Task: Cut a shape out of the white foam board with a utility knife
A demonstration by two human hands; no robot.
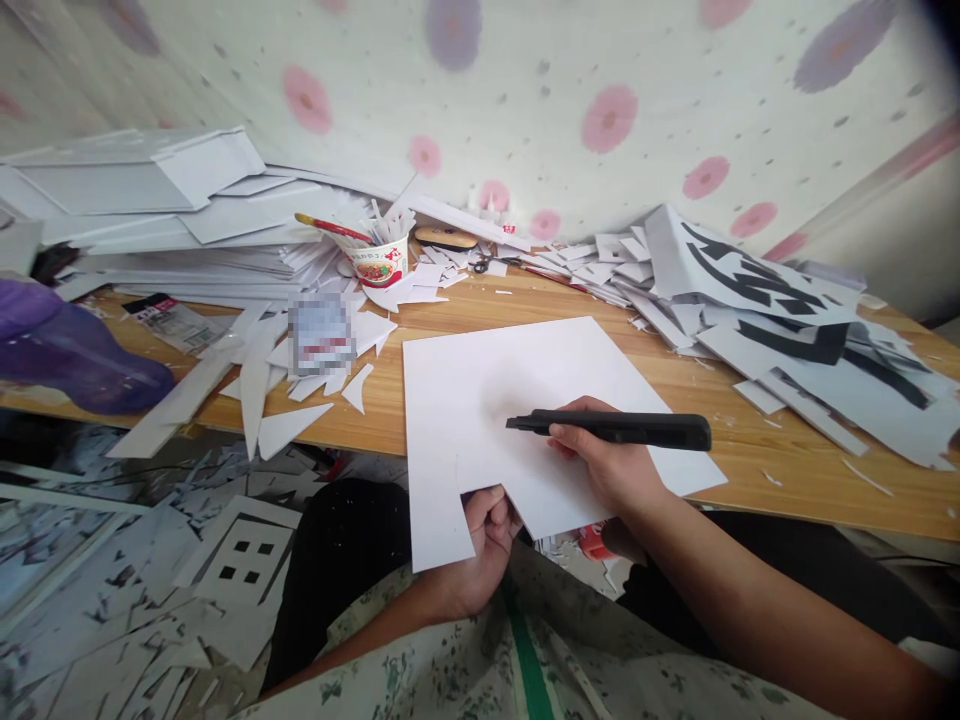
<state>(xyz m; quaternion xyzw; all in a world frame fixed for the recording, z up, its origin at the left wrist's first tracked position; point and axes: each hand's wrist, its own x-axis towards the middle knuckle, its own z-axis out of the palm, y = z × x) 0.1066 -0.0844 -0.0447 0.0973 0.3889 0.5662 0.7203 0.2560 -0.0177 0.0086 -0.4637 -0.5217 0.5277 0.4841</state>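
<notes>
Head view: white board (465, 390) lies beneath right hand (604, 455) gripping cutter (667, 431).

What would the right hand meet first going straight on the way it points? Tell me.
With the black cutter leading, the right hand would probably meet the white sheet first, though the blade's height above it is hard to judge.

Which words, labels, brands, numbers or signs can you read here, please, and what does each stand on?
None reads with certainty:
Paper tub: lettering above a food picture, too small.
Flat packet: print too blurred.
Pixelated item: red marks, illegible.
Small red label near the wall: too small.
Creased white sheet at right: bold black strokes, no readable word.
</notes>
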